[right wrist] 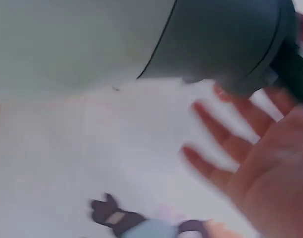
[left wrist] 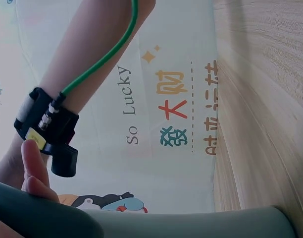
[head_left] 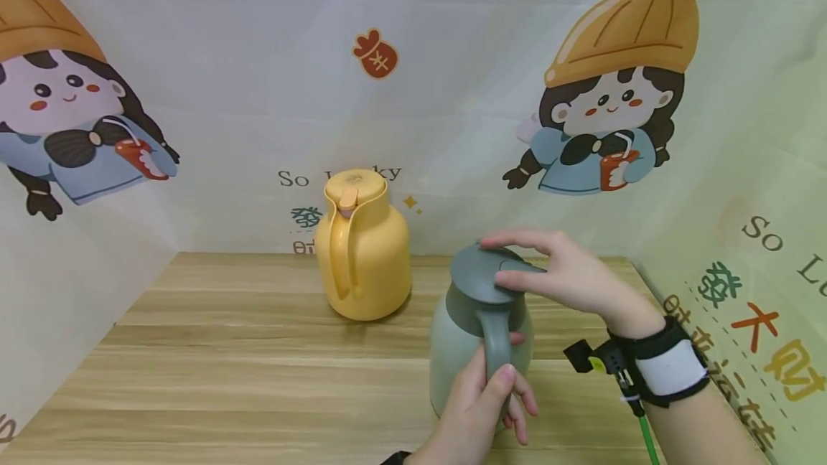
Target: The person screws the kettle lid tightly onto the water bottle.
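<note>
In the head view, a grey-green thermos jug (head_left: 446,350) stands upright on the table at right of centre, its dark grey handle (head_left: 496,336) facing me. My left hand (head_left: 474,407) grips the lower part of this handle, thumb along it and fingers around the far side. Over the jug's grey lid (head_left: 478,271) lies my right hand (head_left: 568,271), its thumb and index finger spread across the top and touching it. The right wrist view, blurred, shows the right hand's other fingers (right wrist: 223,136) stretched out beside the jug's neck.
A yellow thermos jug (head_left: 368,264) stands farther back, left of centre, with its handle toward me. The wood-grain table (head_left: 226,350) meets printed cloth walls (head_left: 245,92) at the back and sides. A green cable (head_left: 648,440) runs from the right wrist camera.
</note>
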Motion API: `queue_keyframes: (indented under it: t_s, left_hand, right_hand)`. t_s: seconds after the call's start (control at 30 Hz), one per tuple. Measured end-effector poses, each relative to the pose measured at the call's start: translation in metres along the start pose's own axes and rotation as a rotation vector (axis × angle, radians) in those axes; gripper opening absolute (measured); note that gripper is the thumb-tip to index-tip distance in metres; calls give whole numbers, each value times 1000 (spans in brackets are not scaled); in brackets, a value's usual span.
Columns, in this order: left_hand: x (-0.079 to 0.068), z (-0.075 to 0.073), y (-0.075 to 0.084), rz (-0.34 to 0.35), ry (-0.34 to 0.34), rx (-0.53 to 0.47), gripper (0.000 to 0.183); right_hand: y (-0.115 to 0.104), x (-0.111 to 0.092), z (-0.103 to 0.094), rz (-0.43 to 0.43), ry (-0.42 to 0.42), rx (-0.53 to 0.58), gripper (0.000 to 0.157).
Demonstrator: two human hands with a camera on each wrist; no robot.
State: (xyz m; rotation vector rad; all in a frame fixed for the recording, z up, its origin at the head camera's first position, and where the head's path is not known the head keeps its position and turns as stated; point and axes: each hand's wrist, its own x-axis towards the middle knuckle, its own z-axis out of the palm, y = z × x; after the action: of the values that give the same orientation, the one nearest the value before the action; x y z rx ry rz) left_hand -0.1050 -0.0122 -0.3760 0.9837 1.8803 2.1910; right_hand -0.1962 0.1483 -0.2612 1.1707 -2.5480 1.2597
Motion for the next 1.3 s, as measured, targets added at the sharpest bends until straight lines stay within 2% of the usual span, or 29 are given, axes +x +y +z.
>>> queue_keyframes:
  t_s: [0.1, 0.2, 0.37, 0.47, 0.6, 0.67, 0.8, 1.0, 1.3]
  left_hand:
    - [0, 0, -1, -6, 1, -3, 34]
    - [-1, 0, -1, -31, 9, -14, 34]
    - [-2, 2, -1, -64, 19, -28, 33]
    - [-3, 3, -1, -67, 18, -29, 33]
    - [-2, 3, -1, -73, 14, -39, 33]
    - [-2, 3, -1, -78, 8, -41, 33]
    - [-1, 2, 0, -64, -8, -24, 33]
    - [1, 1, 1, -41, -13, -12, 33]
    - [1, -1, 0, -30, -12, -1, 32]
  right_hand:
    - [11, 8, -6, -120, -82, 157, 37]
    - [20, 16, -5, -181, -138, 274, 36]
    - [33, 22, 2, -228, -171, 382, 34]
    - [38, 24, 5, -256, -228, 440, 35]
    - [41, 23, 6, -266, -321, 466, 33]
    - [41, 21, 6, -256, -333, 461, 33]
    - [37, 18, 8, -242, -288, 451, 32]
    - [28, 14, 13, -257, -173, 405, 31]
    - [14, 4, 27, -231, 16, 309, 25]
